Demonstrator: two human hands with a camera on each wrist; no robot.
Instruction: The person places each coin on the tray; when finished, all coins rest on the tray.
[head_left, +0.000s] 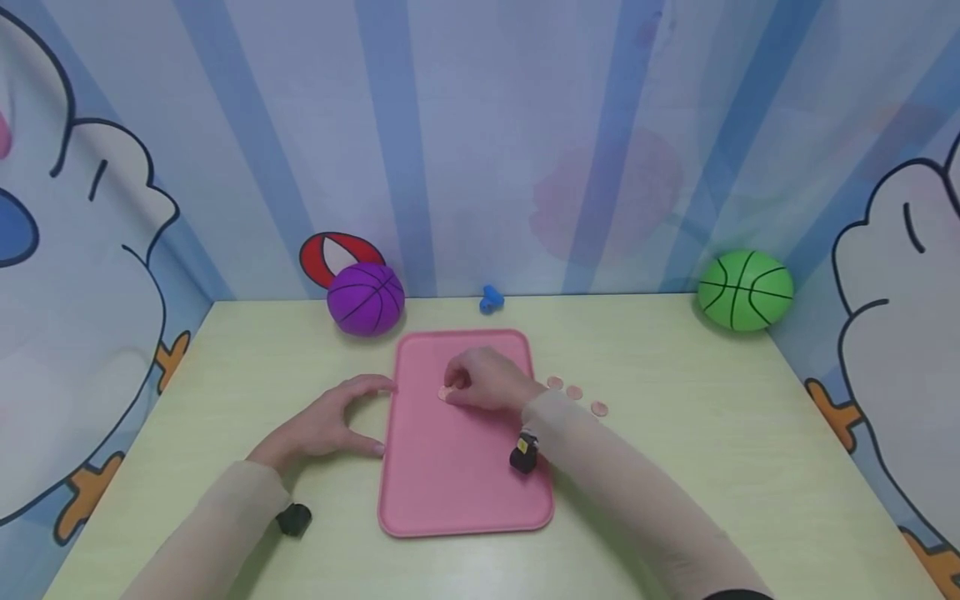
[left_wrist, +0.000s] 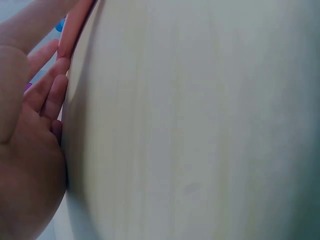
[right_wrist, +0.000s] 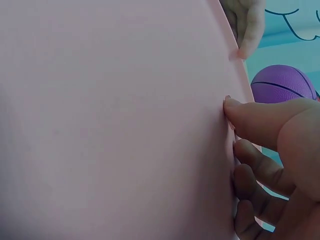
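Observation:
A pink tray (head_left: 465,492) lies flat in the middle of the table. Over its upper half, my right hand (head_left: 491,382) pinches a small copper-coloured coin (head_left: 444,392) between thumb and fingers, low against the tray's surface. In the right wrist view, the thumb (right_wrist: 255,117) meets the tray, and its other fingers are bent. My left hand (head_left: 322,425) has thumb and fingers spread, their tips touching the tray's left edge. Three similar coins, one of them a middle coin (head_left: 574,392), lie on the table just right of the tray.
A purple ball (head_left: 366,299) sits behind the tray to the left, and a green ball (head_left: 746,290) at the back right. A small blue object (head_left: 491,299) lies near the back wall. Printed cloth walls (head_left: 495,150) border the pale table (head_left: 675,467).

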